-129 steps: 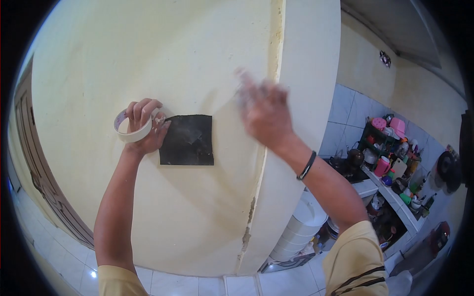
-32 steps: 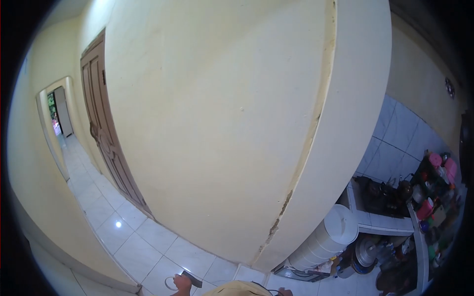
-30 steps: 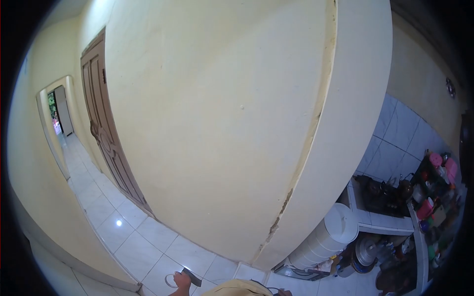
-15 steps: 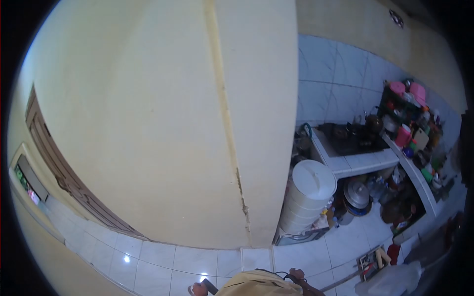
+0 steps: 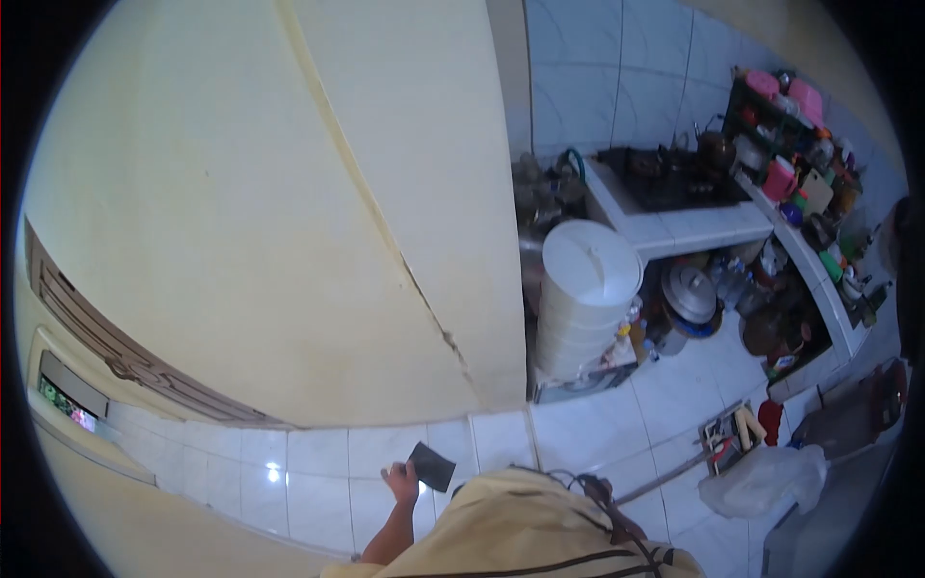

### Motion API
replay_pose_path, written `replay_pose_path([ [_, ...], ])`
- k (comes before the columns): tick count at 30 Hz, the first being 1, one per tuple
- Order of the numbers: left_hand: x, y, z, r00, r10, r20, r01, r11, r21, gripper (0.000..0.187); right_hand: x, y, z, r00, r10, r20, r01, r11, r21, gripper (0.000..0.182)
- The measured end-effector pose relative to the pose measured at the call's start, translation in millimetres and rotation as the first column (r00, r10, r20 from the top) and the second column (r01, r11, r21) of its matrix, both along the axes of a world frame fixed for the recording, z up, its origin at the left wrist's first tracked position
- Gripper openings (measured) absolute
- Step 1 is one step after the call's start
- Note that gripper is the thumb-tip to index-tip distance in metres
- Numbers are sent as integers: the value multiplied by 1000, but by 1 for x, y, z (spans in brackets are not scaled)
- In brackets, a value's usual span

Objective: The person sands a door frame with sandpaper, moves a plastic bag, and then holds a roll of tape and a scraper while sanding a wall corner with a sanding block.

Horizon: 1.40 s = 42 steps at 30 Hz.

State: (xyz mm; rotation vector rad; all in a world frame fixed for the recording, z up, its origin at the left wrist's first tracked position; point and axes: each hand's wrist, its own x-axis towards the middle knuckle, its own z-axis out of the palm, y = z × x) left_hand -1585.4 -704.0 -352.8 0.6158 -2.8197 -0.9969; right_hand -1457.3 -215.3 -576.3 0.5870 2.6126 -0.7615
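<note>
My left hand (image 5: 399,482) is at the lower middle, out to the left of my body over the tiled floor. Its fingers close on the near edge of a dark flat rectangular piece (image 5: 433,466), which could be sandpaper or card. On the other side of my beige shirt (image 5: 511,515), my right hand (image 5: 597,489) is low and in shadow, with its fingers curled. A thin black cable (image 5: 557,473) loops beside the right hand. Whether those fingers grip the cable or something else cannot be made out.
Ahead stands a cream wall (image 5: 385,318) with a rough crack. To the right are a tall white bin (image 5: 585,299), a tiled counter with a stove (image 5: 670,178), pots beneath, and a crowded dish rack (image 5: 771,116). A tool box (image 5: 732,438) and plastic bag (image 5: 766,482) lie on the floor.
My view has tilted downward and shifted right. My left hand, with the dark piece, has come more fully into view, and more of my shirt and right arm shows.
</note>
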Motion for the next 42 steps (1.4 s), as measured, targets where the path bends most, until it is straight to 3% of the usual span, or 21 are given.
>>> replay_pose_path([
  [2,14,4,-1,999,20,29,-21,1000,23,35,-6,-3,-2,959,-267,96,267,964,8,51],
  [4,15,12,6,998,52,41,-55,996,68,35,-11,0,2,997,-61,36,58,996,72,54],
  [6,22,18,16,997,71,37,-75,991,111,36,-17,-5,26,960,-241,143,237,971,43,51],
  [7,23,17,14,997,68,23,-70,994,79,35,-23,-5,34,977,-54,204,43,997,59,48],
  [10,34,12,17,996,84,23,-85,994,70,33,-24,-11,101,980,-77,182,74,997,22,45],
  [15,53,3,11,984,172,-38,-168,982,81,33,-46,-12,117,975,197,100,-205,975,83,28],
  [18,65,10,28,941,339,-8,-328,914,241,33,-59,-11,117,949,303,88,-311,945,99,27],
  [19,73,-6,-16,914,405,-25,-380,876,295,32,-64,-10,115,931,359,70,-365,922,129,27],
  [23,83,8,0,884,467,-21,-408,793,453,31,-75,-2,91,881,470,-58,-448,866,224,30],
  [26,78,14,6,881,469,-57,-378,772,511,31,-103,8,84,747,665,-2,-642,721,260,31],
  [27,76,17,12,877,475,-67,-378,772,511,31,-112,2,125,869,495,-1,-494,867,-72,35],
  [28,76,20,17,875,479,-76,-378,772,511,31,-122,-6,170,971,234,51,-192,887,-420,39],
  [29,74,20,18,887,457,-69,-369,790,490,31,-135,-18,228,987,-16,162,114,778,-618,43],
  [31,68,16,17,911,408,-58,-341,825,451,31,-141,-18,265,966,42,253,187,563,-805,53],
  [32,64,14,17,914,400,-61,-335,833,441,31,-143,-19,280,955,79,286,225,436,-871,58],
  [35,48,13,18,922,381,-68,-318,846,427,31,-142,-31,323,926,156,344,253,421,-871,45],
  [37,38,15,24,924,378,-56,-318,843,433,32,-129,-31,281,944,190,271,159,457,-875,46],
  [39,30,18,32,935,345,-83,-286,871,400,32,-125,-34,300,941,289,173,28,443,-896,46],
  [42,24,25,34,934,305,-183,-227,908,353,33,-122,-44,322,941,148,305,220,418,-881,46],
])
